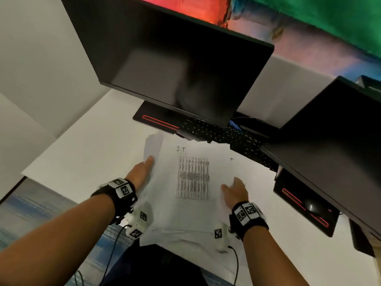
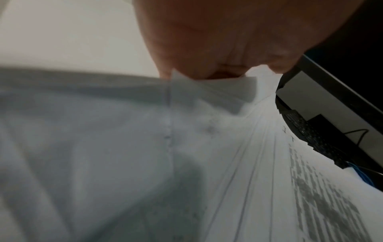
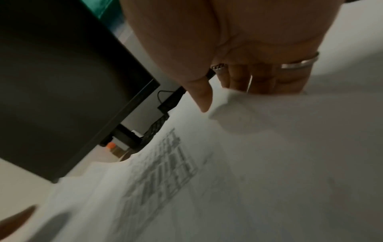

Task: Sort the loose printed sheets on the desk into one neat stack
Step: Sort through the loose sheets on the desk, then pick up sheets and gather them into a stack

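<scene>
A loose pile of white printed sheets [image 1: 193, 176] lies slightly fanned on the white desk [image 1: 92, 153]; the top sheet carries a dense printed table. My left hand [image 1: 146, 165] grips the pile's left edge, thumb on top and fingers hidden underneath. In the left wrist view the left hand [image 2: 217, 54] pinches the staggered edges of the sheets [image 2: 234, 144]. My right hand [image 1: 232, 187] holds the right edge. In the right wrist view the right hand [image 3: 238, 77], with rings on its fingers, curls round the lifted edge of the sheets [image 3: 259, 163], its thumb lying on the printed side.
A dark monitor [image 1: 175, 65] hangs over the far side of the pile, and a second monitor [image 1: 334, 141] stands at the right. A black keyboard [image 1: 226, 135] lies just beyond the sheets. A mouse [image 1: 313, 207] sits on the right monitor's base. The desk's near edge [image 1: 68, 195] runs by my left forearm.
</scene>
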`<state>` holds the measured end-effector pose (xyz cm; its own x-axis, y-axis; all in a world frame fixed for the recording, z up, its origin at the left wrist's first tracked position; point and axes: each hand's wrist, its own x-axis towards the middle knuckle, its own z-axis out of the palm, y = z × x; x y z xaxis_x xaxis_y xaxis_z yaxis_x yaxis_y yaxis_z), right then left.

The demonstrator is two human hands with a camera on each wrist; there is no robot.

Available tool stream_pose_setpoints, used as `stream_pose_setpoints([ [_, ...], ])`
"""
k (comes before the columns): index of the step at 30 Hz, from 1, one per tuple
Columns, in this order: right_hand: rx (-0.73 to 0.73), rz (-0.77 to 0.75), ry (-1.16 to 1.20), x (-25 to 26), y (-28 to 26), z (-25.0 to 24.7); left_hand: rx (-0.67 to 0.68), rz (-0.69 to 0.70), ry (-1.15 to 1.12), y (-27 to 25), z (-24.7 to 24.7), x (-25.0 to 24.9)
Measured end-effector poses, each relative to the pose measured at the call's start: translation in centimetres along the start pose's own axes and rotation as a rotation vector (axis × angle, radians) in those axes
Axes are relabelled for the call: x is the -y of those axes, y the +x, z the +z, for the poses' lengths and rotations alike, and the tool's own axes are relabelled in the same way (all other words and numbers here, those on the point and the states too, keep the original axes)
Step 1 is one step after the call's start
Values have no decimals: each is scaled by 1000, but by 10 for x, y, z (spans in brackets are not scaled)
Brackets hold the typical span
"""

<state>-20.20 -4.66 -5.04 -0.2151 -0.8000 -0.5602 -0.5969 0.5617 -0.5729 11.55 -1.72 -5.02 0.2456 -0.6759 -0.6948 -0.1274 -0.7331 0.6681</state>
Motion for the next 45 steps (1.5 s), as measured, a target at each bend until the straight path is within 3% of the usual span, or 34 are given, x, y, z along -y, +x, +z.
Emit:
stream_pose_setpoints([
  [2, -1, -27, 18, -1, 0, 6, 8, 58, 29, -14, 4, -11],
  [4, -116, -14, 55, 1, -4, 9, 16, 92, 44, -25, 8, -18],
  [5, -103, -21, 66, 2, -6, 13, 23, 96, 42, -29, 9, -21],
  [8, 114, -142, 35, 7, -21, 28, -9, 175, 170, -28, 14, -20],
  [10, 62, -149, 47, 8, -24, 32, -74, 244, 319, -26, 15, -16],
  [12, -39, -112, 86, 4, -22, 30, -50, 295, 226, -33, 12, -17],
  [15, -28, -74, 327, 7, -26, 16, 36, 408, 18, -51, 0, -28],
  [19, 98, -191, 738, 40, -43, -22, 119, 551, -134, -76, -12, -60],
  [22, 17, -363, 799, 73, -69, -56, 93, 654, -108, -100, -13, -93],
  [26, -76, -618, 877, 95, -97, -84, -50, 785, -44, -119, -12, -115],
  [29, -116, -662, 921, 94, -101, -81, -64, 845, -36, -99, -8, -102],
  [31, -105, -621, 880, 88, -97, -73, -62, 807, -42, -86, 2, -90],
  [34, -47, -445, 865, 77, -90, -59, -60, 686, -89, -68, 16, -74],
  [40, -106, -270, 640, 53, -63, -26, -88, 653, 112, -55, 22, -69],
  [41, -158, -179, 521, 43, -53, -20, -77, 668, 123, -54, 23, -69],
  [43, -267, 168, 156, 15, -38, -11, -88, 692, 140, -56, 25, -75],
  [45, -303, 459, -32, -12, -34, -8, -101, 709, 141, -62, 21, -85],
])
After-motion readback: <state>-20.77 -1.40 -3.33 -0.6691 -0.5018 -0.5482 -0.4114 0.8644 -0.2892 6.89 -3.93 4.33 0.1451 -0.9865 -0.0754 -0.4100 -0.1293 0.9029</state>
